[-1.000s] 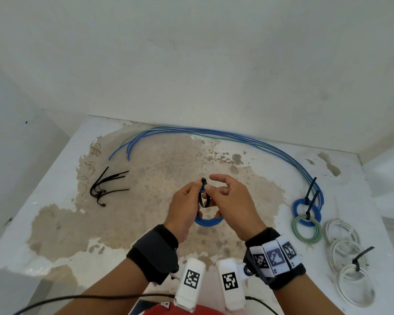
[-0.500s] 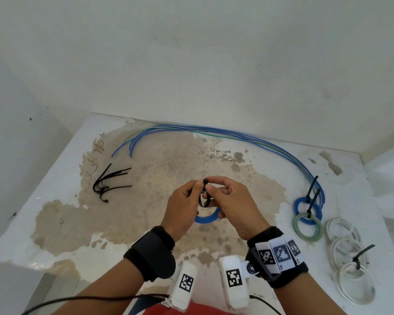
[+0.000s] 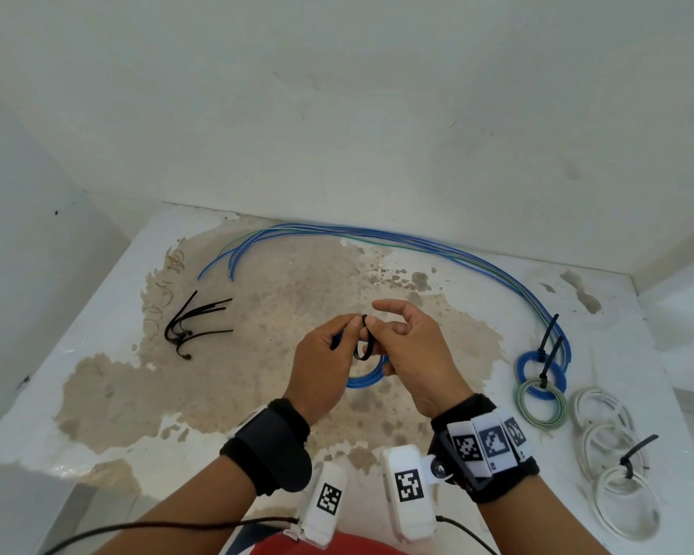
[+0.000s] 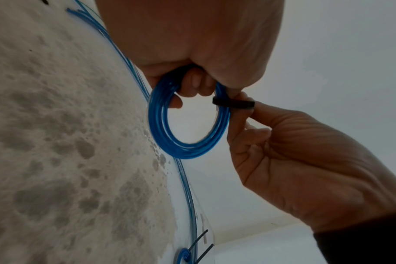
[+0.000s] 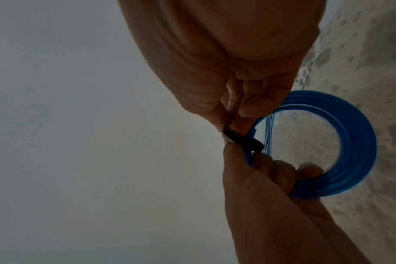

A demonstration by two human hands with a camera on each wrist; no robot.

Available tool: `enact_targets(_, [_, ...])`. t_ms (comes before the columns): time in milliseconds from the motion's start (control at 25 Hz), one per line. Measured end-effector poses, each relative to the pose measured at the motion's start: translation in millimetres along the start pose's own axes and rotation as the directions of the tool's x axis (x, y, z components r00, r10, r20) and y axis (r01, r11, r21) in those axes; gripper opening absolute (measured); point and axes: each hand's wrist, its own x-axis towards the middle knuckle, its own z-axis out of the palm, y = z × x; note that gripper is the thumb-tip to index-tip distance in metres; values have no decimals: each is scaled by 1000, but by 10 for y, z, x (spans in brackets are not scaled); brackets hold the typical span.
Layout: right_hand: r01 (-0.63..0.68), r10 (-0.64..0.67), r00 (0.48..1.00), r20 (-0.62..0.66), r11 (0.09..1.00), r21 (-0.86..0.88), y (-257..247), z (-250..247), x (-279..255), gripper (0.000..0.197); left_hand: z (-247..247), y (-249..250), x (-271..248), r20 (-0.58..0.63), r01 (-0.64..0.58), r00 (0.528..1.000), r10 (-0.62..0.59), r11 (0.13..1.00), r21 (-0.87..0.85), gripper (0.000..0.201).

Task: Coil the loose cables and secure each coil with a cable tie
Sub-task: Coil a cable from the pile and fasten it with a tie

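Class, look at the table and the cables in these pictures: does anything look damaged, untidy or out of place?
Yes. The white table has a large brown patch where its coating seems worn or peeled away, with ragged edges. The spare black cable ties lie in a loose tangle at the left. The finished coils at the right look tidy.

The head view is evenly and brightly lit by soft, diffuse light; no hard shadows are cast, and only faint shade is seen beneath the hands. No glare is found on the white table (image 3: 638, 334) beyond the hands. Straight edges are bowed by the wide lens, most strongly toward the corners. Both wrist views are rendered dim and grainy, with muted colour. In them the near palm is shown large, dark and soft at the top, while the blue coil (image 4: 188, 125) past the fingers is kept fairly sharp. The stained surface behind is slightly blurred.
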Motion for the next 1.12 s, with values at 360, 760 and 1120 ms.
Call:
enact_targets(360, [-216, 234, 968, 94, 961, -172, -102, -149, 149, 25, -132, -29, 49, 100, -14, 995, 7, 997, 72, 26])
enact_targets(760, [-191, 231, 963, 141, 948, -255, -139, -204, 374, 24, -96, 32, -51, 172, 21, 985, -28, 999, 46, 26])
enact_targets(1120, [-266, 299, 947, 113, 934, -238, -37, -124, 406, 45, -64, 81, 1, 179, 264, 954, -242, 958, -111, 31])
